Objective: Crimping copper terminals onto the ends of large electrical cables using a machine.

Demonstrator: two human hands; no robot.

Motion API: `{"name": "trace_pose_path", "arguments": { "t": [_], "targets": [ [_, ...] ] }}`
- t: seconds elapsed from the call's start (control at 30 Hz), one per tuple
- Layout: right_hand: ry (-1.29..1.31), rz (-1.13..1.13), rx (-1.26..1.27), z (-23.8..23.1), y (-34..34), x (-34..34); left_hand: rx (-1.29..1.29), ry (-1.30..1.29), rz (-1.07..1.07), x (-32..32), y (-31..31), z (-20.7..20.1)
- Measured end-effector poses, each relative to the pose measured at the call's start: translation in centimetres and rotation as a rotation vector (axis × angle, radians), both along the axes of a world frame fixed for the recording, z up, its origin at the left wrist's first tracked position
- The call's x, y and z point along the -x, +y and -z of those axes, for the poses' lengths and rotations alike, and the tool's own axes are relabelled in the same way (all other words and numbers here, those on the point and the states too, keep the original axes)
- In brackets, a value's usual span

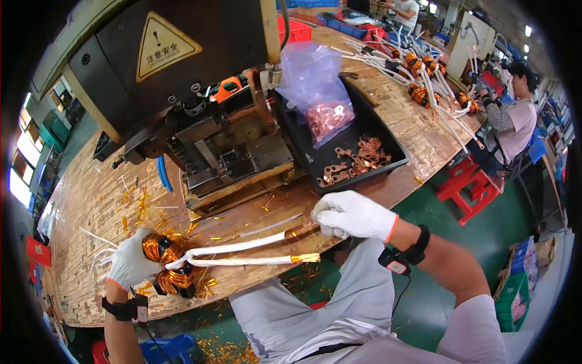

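My left hand (134, 259), in a white glove, is closed round the left side of a coil (167, 264) wound with orange copper wire and banded in black. Two leads in white sleeves run from the coil to the right. The upper lead (242, 244) ends in a brownish copper tip, the lower lead (242, 261) in bare golden strands. Just above and right of the upper tip is my right hand (351, 215), gloved, its fingers bent together. What they pinch, if anything, is hidden. The hand is in front of a black tray (397, 159) holding loose copper terminal lugs (367, 155).
A dark press machine (230, 145) with a yellow warning sign stands behind the leads. A clear bag of copper parts (327, 118) lies in the tray. Wire scraps (142, 209) litter the wooden bench. More coils (421, 94) lie far right, near a seated person (515, 121) and red stools (470, 188).
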State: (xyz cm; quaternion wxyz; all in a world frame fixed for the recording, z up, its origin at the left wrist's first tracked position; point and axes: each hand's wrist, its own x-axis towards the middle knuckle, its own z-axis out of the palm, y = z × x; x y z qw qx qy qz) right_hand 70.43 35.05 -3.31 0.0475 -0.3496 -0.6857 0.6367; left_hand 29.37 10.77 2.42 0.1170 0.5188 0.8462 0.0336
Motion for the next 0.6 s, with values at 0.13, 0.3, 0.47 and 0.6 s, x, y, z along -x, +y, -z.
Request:
{"name": "trace_pose_path", "arguments": {
  "t": [0.13,0.3,0.47,0.6],
  "targets": [
    [-0.131,-0.094,-0.446,-2.6,0.3,-1.1,0.171,0.010,-0.051,0.2,1.5,1.0],
    [-0.171,0.111,-0.965,-3.8,7.8,-3.1,0.244,-0.015,-0.067,1.6,1.8,1.9],
    [-0.326,-0.172,-1.153,-1.4,12.2,-2.3,-0.086,-0.118,0.043,-0.8,2.1,-0.4],
    [-0.797,-0.358,-1.050,-2.6,12.4,1.5,-0.305,-0.250,0.307,-6.7,4.2,-2.1]
  ]
}}
